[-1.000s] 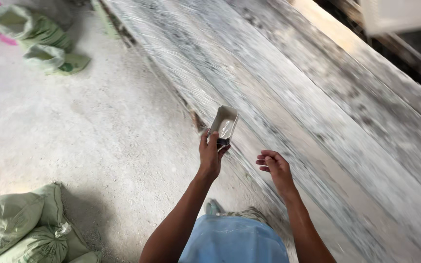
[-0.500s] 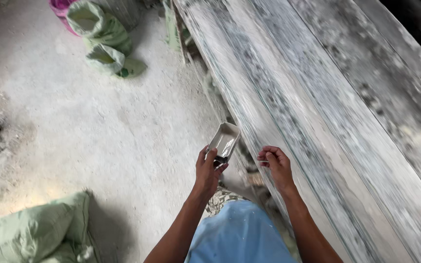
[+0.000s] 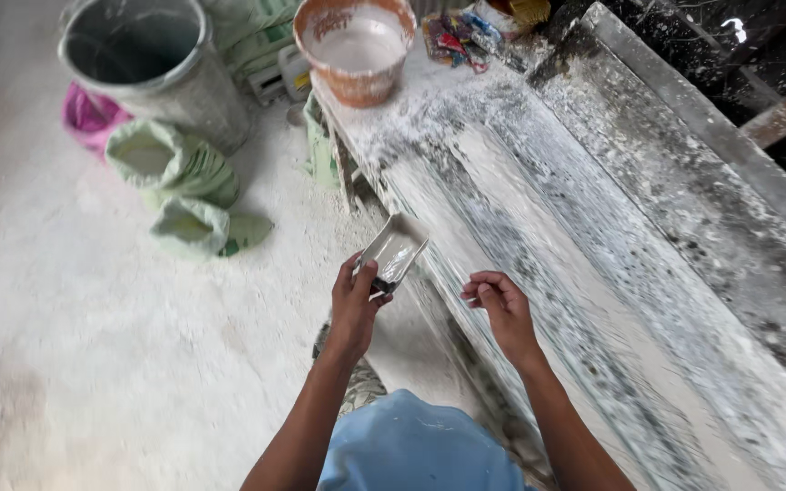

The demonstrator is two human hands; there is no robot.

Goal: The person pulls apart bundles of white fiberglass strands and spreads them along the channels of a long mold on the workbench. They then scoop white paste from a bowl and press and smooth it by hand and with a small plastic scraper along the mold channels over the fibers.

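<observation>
While the head cam looks down, I see left hand (image 3: 354, 307) closed round the handle of a small scoop (image 3: 394, 252), pan end tilted toward 1 o'clock, right at the near edge of the bench (image 3: 611, 273). Right hand (image 3: 502, 305) is over the bench at approx 3 o'clock from the scoop, close but apart, fingers curled loosely w/ tips pinched; can't tell if it has anything. Orange bucket (image 3: 354, 45) sits on the bench's far end, 12 o'clock. Grey bin (image 3: 152, 68) and green sacks (image 3: 179, 186) on the floor at 10 o'clock.
</observation>
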